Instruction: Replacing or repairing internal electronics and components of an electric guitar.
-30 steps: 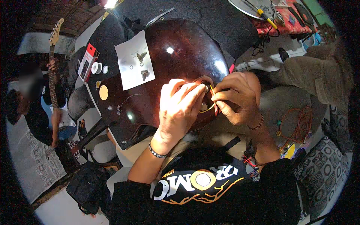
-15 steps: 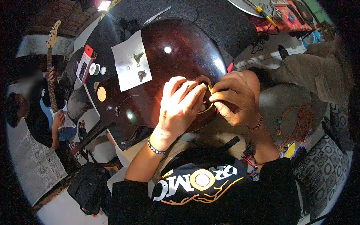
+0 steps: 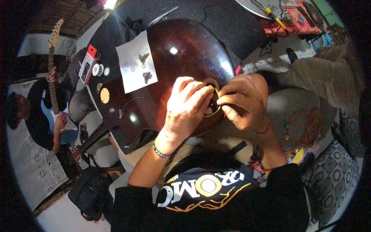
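A glossy dark red guitar body (image 3: pixel 185 50) lies in front of me with its back up. Near its right edge is an open cavity (image 3: pixel 211 103) with a thin yellow wire (image 3: pixel 211 115) curving along it. My right hand (image 3: pixel 245 101) is closed, thumb and fingertips pinching the wire at the cavity's right side. From the left, my left hand (image 3: pixel 187 103) reaches over the opening with bent fingers, their tips pressed together at its upper edge. Whatever those tips hold is hidden by the fingers.
On the body lie a white paper (image 3: pixel 133 73) with two metal parts, a round cream cover (image 3: pixel 104 95) and a thin wire piece (image 3: pixel 121 113). Spools (image 3: pixel 101 70) and a red-white box (image 3: pixel 88 63) stand left. Another person plays a blue guitar (image 3: pixel 54 116). An orange cable (image 3: pixel 307 129) lies right.
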Available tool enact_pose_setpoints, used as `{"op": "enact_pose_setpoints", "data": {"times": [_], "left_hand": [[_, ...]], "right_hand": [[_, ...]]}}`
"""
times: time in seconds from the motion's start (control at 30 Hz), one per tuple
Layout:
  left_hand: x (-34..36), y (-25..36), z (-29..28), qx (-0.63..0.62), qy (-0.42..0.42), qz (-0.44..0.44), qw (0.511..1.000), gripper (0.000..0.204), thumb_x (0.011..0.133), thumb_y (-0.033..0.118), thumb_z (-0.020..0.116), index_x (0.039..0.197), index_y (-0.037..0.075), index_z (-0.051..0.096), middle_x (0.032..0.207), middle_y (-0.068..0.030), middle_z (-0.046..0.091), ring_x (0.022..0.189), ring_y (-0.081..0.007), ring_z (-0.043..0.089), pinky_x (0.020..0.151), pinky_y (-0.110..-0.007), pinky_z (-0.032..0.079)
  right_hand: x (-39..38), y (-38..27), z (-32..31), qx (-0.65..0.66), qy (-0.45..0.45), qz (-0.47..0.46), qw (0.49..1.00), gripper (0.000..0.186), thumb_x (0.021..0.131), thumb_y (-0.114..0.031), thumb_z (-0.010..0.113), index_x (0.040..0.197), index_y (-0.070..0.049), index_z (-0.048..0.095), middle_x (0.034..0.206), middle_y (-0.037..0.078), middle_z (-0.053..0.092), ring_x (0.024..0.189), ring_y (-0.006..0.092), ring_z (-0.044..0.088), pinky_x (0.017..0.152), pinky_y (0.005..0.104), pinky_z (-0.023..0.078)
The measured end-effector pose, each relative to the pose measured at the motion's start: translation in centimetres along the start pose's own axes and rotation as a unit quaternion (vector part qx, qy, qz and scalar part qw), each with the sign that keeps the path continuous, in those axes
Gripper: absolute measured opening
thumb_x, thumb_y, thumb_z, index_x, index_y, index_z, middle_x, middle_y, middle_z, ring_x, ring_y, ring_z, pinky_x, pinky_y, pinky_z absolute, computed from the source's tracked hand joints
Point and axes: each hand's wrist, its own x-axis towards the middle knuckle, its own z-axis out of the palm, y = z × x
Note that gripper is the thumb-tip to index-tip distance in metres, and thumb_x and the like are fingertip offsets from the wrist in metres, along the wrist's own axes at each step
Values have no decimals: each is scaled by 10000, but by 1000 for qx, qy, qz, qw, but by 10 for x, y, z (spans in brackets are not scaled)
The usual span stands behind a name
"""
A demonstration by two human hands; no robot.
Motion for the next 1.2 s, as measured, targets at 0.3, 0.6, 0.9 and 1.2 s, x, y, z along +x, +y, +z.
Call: {"op": "enact_pose_setpoints", "data": {"times": [0.3, 0.6, 0.9, 1.2], "left_hand": [[-1, -4, -6, -51, 36, -71, 996, 266, 789, 28, 829, 1035, 82, 744, 950, -72, 723, 940, -304, 633, 867, -396, 528], [0, -2, -4, -34, 32, -31, 998, 280, 765, 7, 817, 1021, 74, 725, 961, -68, 683, 972, -309, 620, 860, -398, 539], [-1, -5, 1, -50, 22, -31, 998, 257, 770, 11, 795, 1007, 68, 714, 985, -70, 681, 991, -308, 623, 873, -388, 541], [0, 2, -1, -22, 23, -37, 999, 248, 753, 37, 798, 987, 73, 725, 992, -58, 670, 1015, -309, 607, 909, -399, 525]], "right_hand": [[1, 0, -2, -21, -15, -12, 1000, 164, 790, -180, 759, 942, -117, 762, 1011, 41, 709, 924, 261, 633, 890, 436, 457], [6, -1, -2, -42, -13, -16, 999, 187, 767, -231, 742, 922, -132, 769, 989, 21, 717, 910, 249, 636, 883, 429, 447], [1, -2, -2, -44, -22, 3, 999, 222, 755, -226, 757, 942, -106, 775, 1003, 50, 714, 942, 270, 625, 929, 438, 461], [4, 2, -2, -28, -22, -30, 999, 195, 742, -185, 754, 901, -74, 769, 1002, 68, 716, 931, 284, 638, 902, 434, 478]]}}
